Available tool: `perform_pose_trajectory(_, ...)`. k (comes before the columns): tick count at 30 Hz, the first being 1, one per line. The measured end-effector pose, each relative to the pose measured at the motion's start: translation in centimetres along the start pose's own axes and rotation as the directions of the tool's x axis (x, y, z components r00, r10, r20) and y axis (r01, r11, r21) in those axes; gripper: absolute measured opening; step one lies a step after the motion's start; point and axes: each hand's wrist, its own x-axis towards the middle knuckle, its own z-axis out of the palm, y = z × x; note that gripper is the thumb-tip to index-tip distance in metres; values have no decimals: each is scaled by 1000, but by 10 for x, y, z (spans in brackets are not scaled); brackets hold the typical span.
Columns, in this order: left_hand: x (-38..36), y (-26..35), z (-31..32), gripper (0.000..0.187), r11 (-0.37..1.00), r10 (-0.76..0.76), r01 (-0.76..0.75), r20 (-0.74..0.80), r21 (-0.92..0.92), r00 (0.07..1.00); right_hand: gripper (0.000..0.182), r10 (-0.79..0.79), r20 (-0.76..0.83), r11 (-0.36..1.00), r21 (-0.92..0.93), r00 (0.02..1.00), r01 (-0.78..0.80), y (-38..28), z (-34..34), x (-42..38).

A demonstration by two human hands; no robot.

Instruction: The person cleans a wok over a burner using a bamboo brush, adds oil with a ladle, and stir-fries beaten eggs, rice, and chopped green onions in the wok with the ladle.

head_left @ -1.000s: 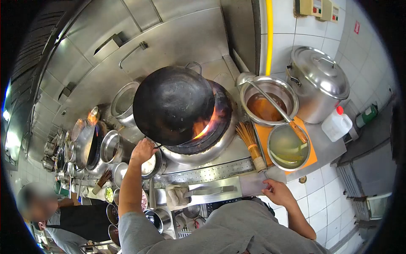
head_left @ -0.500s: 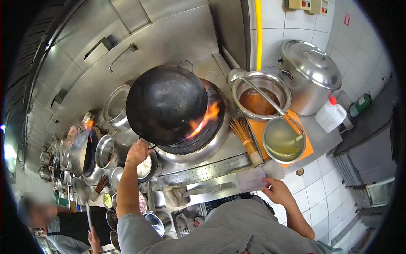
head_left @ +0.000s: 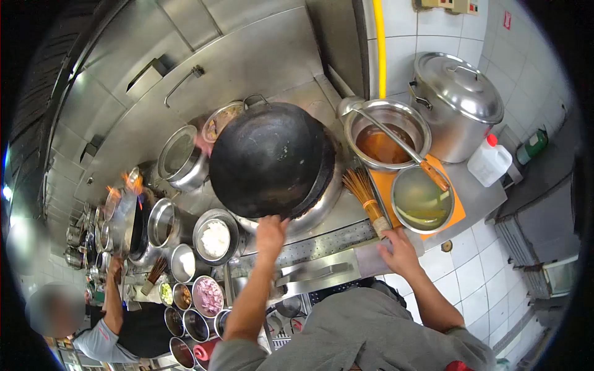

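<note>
My left hand (head_left: 270, 238) is closed on the near edge of a large black wok (head_left: 269, 161), where its handle is hidden by my fingers. The wok rests tilted over the round burner (head_left: 331, 185), and its dark inside looks bare apart from a few light specks. My right hand (head_left: 401, 252) has its fingers around the lower end of a bamboo wok brush (head_left: 365, 196), which lies on the counter with its bristles pointing away from me. Part of the brush handle is hidden by my fingers.
Right of the burner stand a steel bowl of brown liquid (head_left: 387, 114) with a ladle (head_left: 402, 145) across it, a bowl of cloudy liquid (head_left: 424, 198), a lidded stockpot (head_left: 458, 93) and a white jug (head_left: 490, 164). Left are ingredient bowls (head_left: 208, 295) and a co-worker (head_left: 117, 315) near flames.
The wok has come down and right over the burner with my left hand, covering the flames. My right hand has moved up from the counter edge to the brush handle.
</note>
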Motion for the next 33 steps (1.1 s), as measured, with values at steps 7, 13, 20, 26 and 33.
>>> perform_pose_trajectory(7, 44, 81, -10, 30, 915, -398, 404, 166, -9, 902, 58, -25, 104, 971, -232, 994, 48, -12, 24, 47)
perform_pose_trajectory(13, 5, 108, -102, 46, 941, -280, 291, 85, -171, 956, 73, 15, 179, 958, -286, 984, 37, 3, 40, 65)
perform_pose_trajectory(20, -248, 115, 20, 56, 645, -324, 759, 868, -88, 376, 87, 254, 314, 936, -318, 915, -151, 9, 45, 91)
perform_pose_trajectory(26, -301, 151, 153, 74, 834, -411, 541, 783, 114, 468, 80, 198, 368, 980, -71, 908, -185, 30, 37, 94)
perform_pose_trajectory(33, -280, 163, 152, 69, 690, -539, 724, 654, -20, 532, 65, 182, 545, 829, 362, 818, -426, -43, -87, 84)
